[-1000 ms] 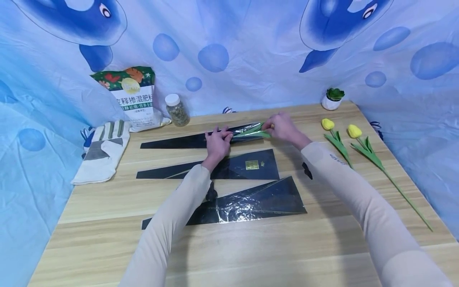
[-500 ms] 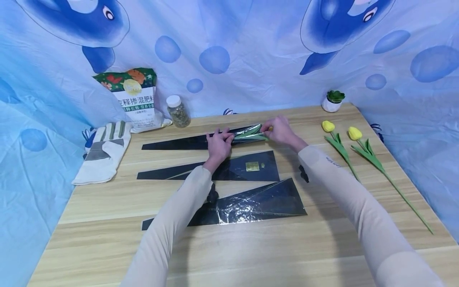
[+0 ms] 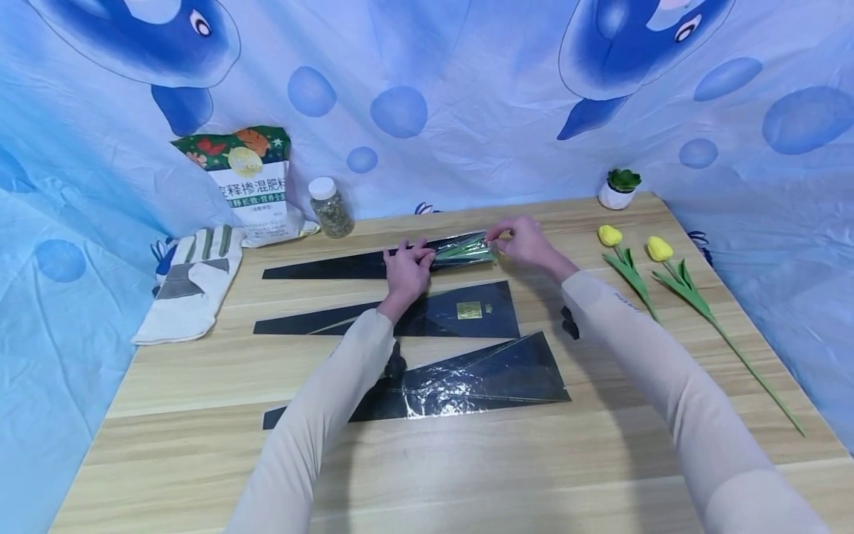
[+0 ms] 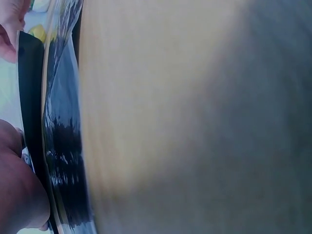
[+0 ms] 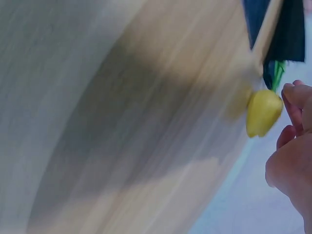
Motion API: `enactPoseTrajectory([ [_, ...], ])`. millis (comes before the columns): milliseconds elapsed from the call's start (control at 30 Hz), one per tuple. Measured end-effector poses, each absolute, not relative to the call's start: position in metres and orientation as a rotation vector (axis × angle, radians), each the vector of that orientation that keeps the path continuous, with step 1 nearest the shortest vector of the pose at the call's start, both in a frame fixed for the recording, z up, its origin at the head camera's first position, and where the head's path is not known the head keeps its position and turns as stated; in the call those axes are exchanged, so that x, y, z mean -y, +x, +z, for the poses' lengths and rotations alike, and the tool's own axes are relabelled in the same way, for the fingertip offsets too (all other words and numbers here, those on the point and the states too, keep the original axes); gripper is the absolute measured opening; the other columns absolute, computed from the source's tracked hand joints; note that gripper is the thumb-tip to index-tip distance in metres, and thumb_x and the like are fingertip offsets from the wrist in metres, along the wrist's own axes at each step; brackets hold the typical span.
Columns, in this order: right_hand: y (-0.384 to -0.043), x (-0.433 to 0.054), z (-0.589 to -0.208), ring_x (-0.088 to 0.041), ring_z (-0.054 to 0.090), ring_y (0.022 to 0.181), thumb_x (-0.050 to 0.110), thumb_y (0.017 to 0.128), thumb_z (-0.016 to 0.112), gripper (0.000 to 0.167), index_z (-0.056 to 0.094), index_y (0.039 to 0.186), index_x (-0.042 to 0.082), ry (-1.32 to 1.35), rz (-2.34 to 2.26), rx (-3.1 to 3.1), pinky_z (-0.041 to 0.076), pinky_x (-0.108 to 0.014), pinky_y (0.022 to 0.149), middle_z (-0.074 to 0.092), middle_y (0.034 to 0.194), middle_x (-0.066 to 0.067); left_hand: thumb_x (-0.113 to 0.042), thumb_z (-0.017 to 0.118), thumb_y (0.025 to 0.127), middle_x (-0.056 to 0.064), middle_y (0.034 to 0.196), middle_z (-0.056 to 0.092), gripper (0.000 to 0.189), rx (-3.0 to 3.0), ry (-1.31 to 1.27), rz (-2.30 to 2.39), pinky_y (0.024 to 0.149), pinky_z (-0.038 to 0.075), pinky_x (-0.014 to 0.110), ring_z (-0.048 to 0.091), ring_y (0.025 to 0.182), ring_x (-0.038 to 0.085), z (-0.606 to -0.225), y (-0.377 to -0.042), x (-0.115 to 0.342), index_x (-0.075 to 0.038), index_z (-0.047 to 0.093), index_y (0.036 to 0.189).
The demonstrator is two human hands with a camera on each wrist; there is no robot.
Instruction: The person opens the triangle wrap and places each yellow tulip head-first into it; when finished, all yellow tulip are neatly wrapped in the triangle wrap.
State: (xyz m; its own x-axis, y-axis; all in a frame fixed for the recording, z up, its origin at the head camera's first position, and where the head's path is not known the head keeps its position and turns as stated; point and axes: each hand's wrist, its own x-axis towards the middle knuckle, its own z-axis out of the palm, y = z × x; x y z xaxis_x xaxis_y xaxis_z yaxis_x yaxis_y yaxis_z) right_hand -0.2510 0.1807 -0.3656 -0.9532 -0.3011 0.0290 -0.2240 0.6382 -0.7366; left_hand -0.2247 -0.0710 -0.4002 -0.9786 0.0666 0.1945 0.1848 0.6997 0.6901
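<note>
A long black flower sleeve [image 3: 327,265] with a clear shiny front lies at the back of the table. Green tulip leaves [image 3: 463,251] show through its film. My left hand [image 3: 407,273] pinches the sleeve about midway along, fingers spread over its upper edge. At the wide right end, my right hand [image 3: 527,243] has thumb and forefinger together at the sleeve's mouth, pinching its edge. A yellow tulip head [image 5: 263,113] sticks out of that mouth in the right wrist view, just beside the fingers. In the left wrist view the sleeve's black side [image 4: 31,87] stands raised between both hands.
Two more black sleeves, one with a gold label [image 3: 469,310] and one glossy [image 3: 460,386], lie nearer. Two yellow tulips [image 3: 659,248] lie right, below a potted succulent [image 3: 617,189]. A glove [image 3: 190,289], fertilizer bag [image 3: 256,189] and jar [image 3: 331,208] stand or lie left.
My right hand has shifted slightly at the sleeve's mouth, and the tulip leaves sit a little deeper under the film. My left hand stays where it was.
</note>
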Motion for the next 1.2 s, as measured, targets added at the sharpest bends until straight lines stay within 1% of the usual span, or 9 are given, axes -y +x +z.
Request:
enactPoseTrajectory([
  [67,-0.251,-0.188,-0.361,-0.033,0.052,0.122,-0.007,0.092,0.061,0.024,0.070,0.113,-0.001,-0.432,-1.268,-2.717,0.039,-0.050,0.106,0.066,0.121,-0.015,-0.014,0.063,0.099,0.005,0.138,0.059,0.019,2.750,-0.206,-1.141,0.118,0.003,0.058,0.033,0.144,0.034,-0.400,-0.225,0.071,-0.007,0.077,0.110],
  [200,-0.251,-0.206,-0.356,-0.036,0.051,0.119,-0.009,0.091,0.058,0.032,0.064,0.122,-0.006,-0.466,-1.273,-2.712,0.043,-0.049,0.101,0.059,0.128,-0.021,-0.014,0.063,0.100,0.005,0.139,0.059,0.019,2.754,-0.210,-1.141,0.118,0.003,0.058,0.032,0.144,0.034,-0.400,-0.226,0.071,-0.007,0.077,0.110],
  [267,-0.250,-0.213,-0.357,-0.037,0.054,0.112,-0.011,0.089,0.057,0.037,0.061,0.126,-0.009,-0.497,-1.241,-2.720,0.048,-0.049,0.093,0.058,0.128,-0.024,-0.015,0.063,0.100,0.005,0.139,0.059,0.019,2.758,-0.208,-1.138,0.118,0.003,0.058,0.032,0.144,0.034,-0.399,-0.226,0.071,-0.007,0.077,0.111],
  [333,-0.250,-0.218,-0.359,-0.039,0.057,0.109,-0.012,0.088,0.057,0.040,0.058,0.128,-0.010,-0.518,-1.195,-2.727,0.050,-0.050,0.091,0.058,0.127,-0.027,-0.015,0.063,0.100,0.005,0.139,0.059,0.019,2.761,-0.205,-1.133,0.118,0.003,0.059,0.033,0.144,0.034,-0.399,-0.225,0.071,-0.007,0.077,0.111],
  [433,-0.250,-0.220,-0.364,-0.041,0.059,0.106,-0.010,0.088,0.057,0.039,0.058,0.128,-0.012,-0.534,-1.136,-2.737,0.052,-0.050,0.090,0.060,0.123,-0.030,-0.016,0.064,0.100,0.005,0.139,0.059,0.020,2.768,-0.195,-1.119,0.118,0.004,0.059,0.033,0.144,0.034,-0.398,-0.225,0.072,-0.007,0.077,0.111],
  [500,-0.250,-0.219,-0.367,-0.040,0.059,0.107,-0.008,0.090,0.058,0.037,0.060,0.126,-0.012,-0.517,-1.108,-2.753,0.050,-0.049,0.092,0.062,0.120,-0.029,-0.017,0.064,0.100,0.005,0.139,0.059,0.020,2.771,-0.193,-1.115,0.118,0.004,0.060,0.033,0.144,0.035,-0.398,-0.225,0.072,-0.007,0.077,0.111],
  [600,-0.250,-0.216,-0.368,-0.038,0.059,0.104,-0.005,0.091,0.060,0.034,0.062,0.125,-0.009,-0.450,-1.102,-2.773,0.051,-0.048,0.091,0.063,0.116,-0.027,-0.017,0.064,0.100,0.005,0.139,0.059,0.021,2.771,-0.194,-1.121,0.118,0.004,0.060,0.033,0.144,0.035,-0.397,-0.225,0.071,-0.007,0.077,0.112],
  [833,-0.250,-0.205,-0.365,-0.033,0.060,0.098,-0.002,0.093,0.063,0.031,0.064,0.124,-0.005,-0.355,-1.179,-2.762,0.054,-0.040,0.080,0.065,0.111,-0.022,-0.018,0.064,0.100,0.002,0.139,0.059,0.020,2.755,-0.177,-1.134,0.119,0.000,0.054,0.034,0.144,0.032,-0.399,-0.227,0.070,-0.010,0.077,0.113],
  [1200,-0.246,-0.192,-0.363,-0.029,0.059,0.096,-0.001,0.093,0.064,0.031,0.065,0.124,0.001,-0.285,-1.276,-2.659,0.054,-0.037,0.080,0.064,0.108,-0.016,-0.017,0.064,0.099,0.005,0.139,0.059,0.020,2.741,-0.192,-1.119,0.117,0.006,0.063,0.036,0.142,0.037,-0.395,-0.227,0.066,-0.007,0.077,0.112],
])
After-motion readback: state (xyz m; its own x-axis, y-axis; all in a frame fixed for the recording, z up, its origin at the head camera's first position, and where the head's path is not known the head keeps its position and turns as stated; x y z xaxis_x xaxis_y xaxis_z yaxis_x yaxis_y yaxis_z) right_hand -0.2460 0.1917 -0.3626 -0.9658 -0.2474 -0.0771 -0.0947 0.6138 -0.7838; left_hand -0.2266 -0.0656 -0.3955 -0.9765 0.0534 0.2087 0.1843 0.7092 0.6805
